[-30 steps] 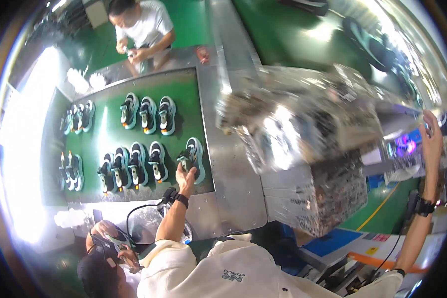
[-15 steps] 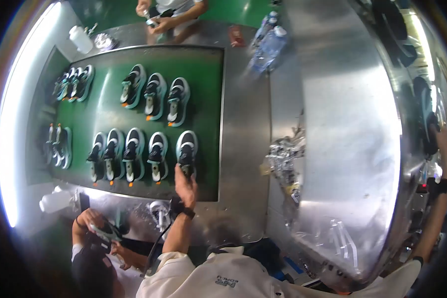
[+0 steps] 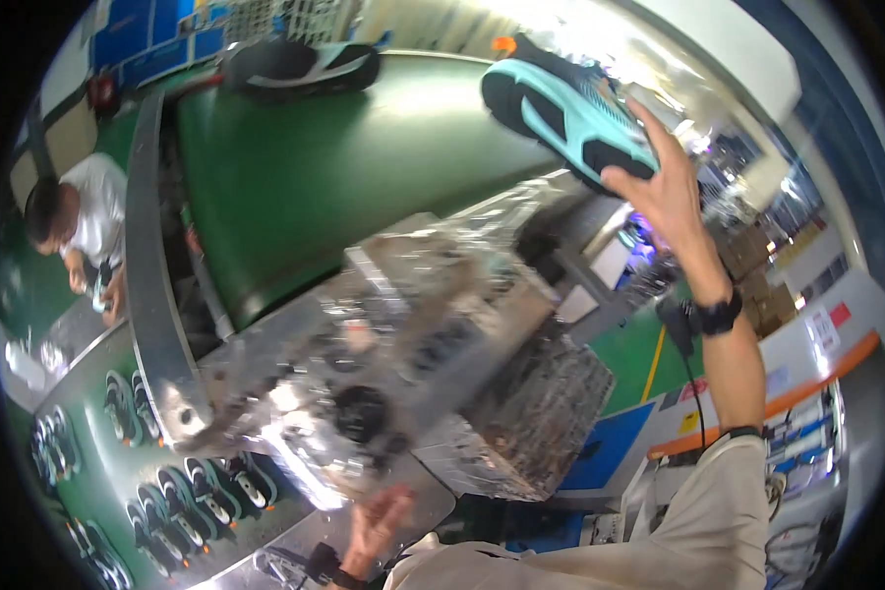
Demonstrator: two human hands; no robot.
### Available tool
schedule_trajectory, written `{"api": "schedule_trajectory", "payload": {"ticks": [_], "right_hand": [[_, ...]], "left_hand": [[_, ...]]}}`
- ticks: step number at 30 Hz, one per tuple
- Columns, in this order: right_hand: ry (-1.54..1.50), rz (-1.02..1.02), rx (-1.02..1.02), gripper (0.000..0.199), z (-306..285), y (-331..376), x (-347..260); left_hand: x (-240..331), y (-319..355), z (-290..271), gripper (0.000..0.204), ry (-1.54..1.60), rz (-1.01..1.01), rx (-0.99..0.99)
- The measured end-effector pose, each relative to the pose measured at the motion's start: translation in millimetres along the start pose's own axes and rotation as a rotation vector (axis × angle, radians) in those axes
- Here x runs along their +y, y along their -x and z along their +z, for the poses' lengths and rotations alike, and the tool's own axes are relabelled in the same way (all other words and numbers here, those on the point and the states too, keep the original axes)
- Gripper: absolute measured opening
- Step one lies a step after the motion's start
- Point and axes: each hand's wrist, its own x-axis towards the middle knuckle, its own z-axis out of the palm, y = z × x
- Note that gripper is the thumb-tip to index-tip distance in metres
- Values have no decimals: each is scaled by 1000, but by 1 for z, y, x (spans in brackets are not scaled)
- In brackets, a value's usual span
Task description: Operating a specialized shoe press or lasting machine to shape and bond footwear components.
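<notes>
My right hand (image 3: 664, 187) grips a sneaker (image 3: 570, 113) at the upper right, thumb on its side near one end. The sneaker is tilted, and its turquoise and black sole faces me. An orange tag shows behind its far left end. Low in the middle, my left hand (image 3: 379, 521) is slightly blurred; its fingers look loosely spread, with nothing visible in them. Left of it, several black and white sneakers (image 3: 206, 492) stand in rows on a green surface (image 3: 211, 565). Another dark sneaker (image 3: 305, 67) lies on its side on the green belt (image 3: 364, 157).
A metal rail (image 3: 147, 265) edges the belt. A metal machine part (image 3: 442, 344) and a plastic-wrapped box (image 3: 521, 423) stand between my hands, partly blurred. A co-worker in white (image 3: 93, 206) handles a small light thing at the far left. A cable (image 3: 696, 383) hangs by my right wrist.
The view has swung right. My left hand has let go of a sneaker in the row. My right hand, earlier at a dark shoe on the far right, now holds a sneaker up, sole toward me.
</notes>
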Motion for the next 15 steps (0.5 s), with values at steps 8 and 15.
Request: {"api": "schedule_trajectory", "payload": {"ticks": [8,15], "right_hand": [[148,36,-78,79,-169,256,-34],[269,473,-173,98,-242,468,-59]], "left_hand": [[134,-31,226,75,906,-453,-1068],[75,38,363,78,460,-641,-1270]]}}
